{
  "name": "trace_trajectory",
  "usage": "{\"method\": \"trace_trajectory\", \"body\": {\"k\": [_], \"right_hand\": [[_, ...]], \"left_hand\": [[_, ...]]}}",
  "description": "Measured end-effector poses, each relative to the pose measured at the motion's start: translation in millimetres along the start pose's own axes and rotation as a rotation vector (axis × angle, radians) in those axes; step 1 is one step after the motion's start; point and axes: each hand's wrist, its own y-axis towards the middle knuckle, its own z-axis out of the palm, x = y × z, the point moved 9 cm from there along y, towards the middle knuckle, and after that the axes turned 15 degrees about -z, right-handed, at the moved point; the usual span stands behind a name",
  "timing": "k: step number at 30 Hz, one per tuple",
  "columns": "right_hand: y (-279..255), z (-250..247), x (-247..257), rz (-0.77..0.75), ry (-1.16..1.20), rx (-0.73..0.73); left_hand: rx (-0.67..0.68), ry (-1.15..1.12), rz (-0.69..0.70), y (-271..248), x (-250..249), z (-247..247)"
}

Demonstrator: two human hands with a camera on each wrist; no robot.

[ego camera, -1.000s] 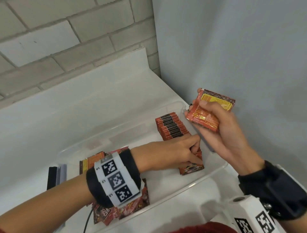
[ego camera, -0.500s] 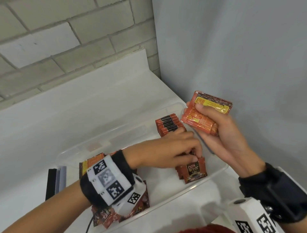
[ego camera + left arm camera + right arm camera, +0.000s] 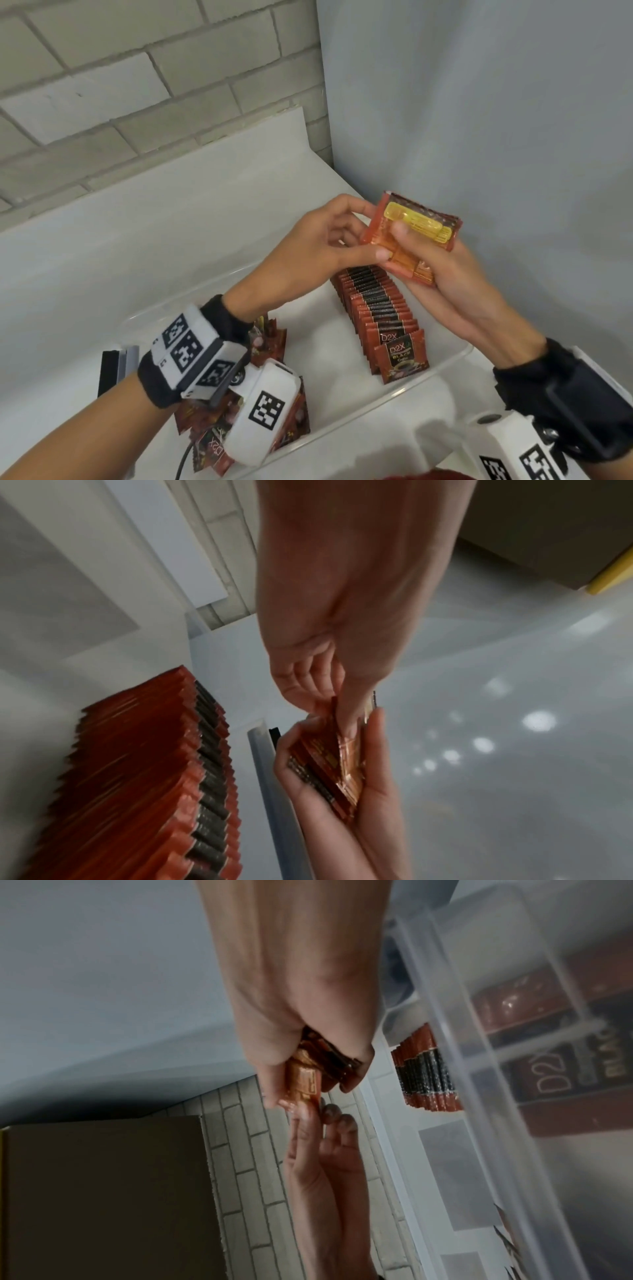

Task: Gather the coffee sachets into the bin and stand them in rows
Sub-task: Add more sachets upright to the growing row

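My right hand (image 3: 411, 253) grips a stack of orange-red coffee sachets (image 3: 414, 236) above the clear bin (image 3: 445, 371), thumb pressed on top. The left hand (image 3: 373, 230) has come up to it; thumb and forefinger pinch the stack's left edge, as the left wrist view shows (image 3: 342, 710). Below them a row of sachets (image 3: 380, 308) stands on edge along the bin's right side. A loose pile of sachets (image 3: 205, 448) lies at the bin's near left, partly hidden by my left wrist. In the right wrist view the stack (image 3: 304, 1080) sits in the right hand's curled fingers.
The bin sits on a white table (image 3: 137, 240) in a corner between a brick wall (image 3: 137, 85) and a grey wall (image 3: 479, 102). A black and grey flat object (image 3: 118, 370) lies left of the bin. A brown box (image 3: 103, 1191) shows in the right wrist view.
My left hand let go of the row's front sachet and rose out of the bin to the stack in the right hand. That sachet now stands at the row's front.
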Motion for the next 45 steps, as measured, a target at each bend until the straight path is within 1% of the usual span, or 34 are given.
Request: {"method": "trace_trajectory", "body": {"k": [6, 10, 13, 16, 18, 20, 22, 23, 25, 28, 30, 32, 35, 38, 41, 45], "right_hand": [[2, -3, -7, 0.068, 0.156, -0.009], [-1, -2, -11, 0.114, 0.169, 0.008], [-3, -2, -6, 0.11, 0.154, -0.009], [-3, -1, -3, 0.097, 0.093, 0.006], [-2, -2, -4, 0.087, 0.071, 0.007], [-1, -4, -5, 0.082, 0.043, 0.003], [-1, -2, -4, 0.078, 0.03, 0.025], [-1, 0, -4, 0.077, 0.021, 0.041], [-2, 3, -4, 0.078, -0.001, 0.08], [-2, 4, -4, 0.062, 0.002, 0.102], [-1, 2, 0, 0.025, 0.06, 0.08], [2, -5, 4, -0.03, 0.14, 0.021], [5, -12, 8, -0.085, 0.232, -0.049], [6, -16, 9, -0.118, 0.264, -0.076], [5, -15, 9, -0.122, 0.276, -0.071], [6, -17, 8, -0.127, 0.266, -0.079]], "left_hand": [[-0.228, 0.07, 0.357, -20, -32, -26], [-0.278, 0.291, 0.505, -30, -33, -17], [-0.28, 0.412, 0.551, -30, -28, -15], [-0.262, 0.475, 0.543, -29, -25, -16], [-0.206, 0.464, 0.482, -26, -23, -17], [-0.11, 0.369, 0.349, -22, -18, -19], [-0.026, 0.22, 0.219, -19, -15, -19], [-0.006, 0.155, 0.179, -19, -15, -19], [-0.007, 0.092, 0.145, -18, -17, -21], [0.002, 0.116, 0.122, -16, -18, -21], [0.059, 0.129, 0.097, -14, -16, -17], [0.132, 0.167, 0.096, -15, -15, -9], [0.257, 0.291, 0.125, -19, -10, 12], [0.377, 0.426, 0.133, -22, 1, 37], [0.422, 0.576, 0.202, -21, 12, 55], [0.464, 0.686, 0.228, -18, 28, 73]]}}
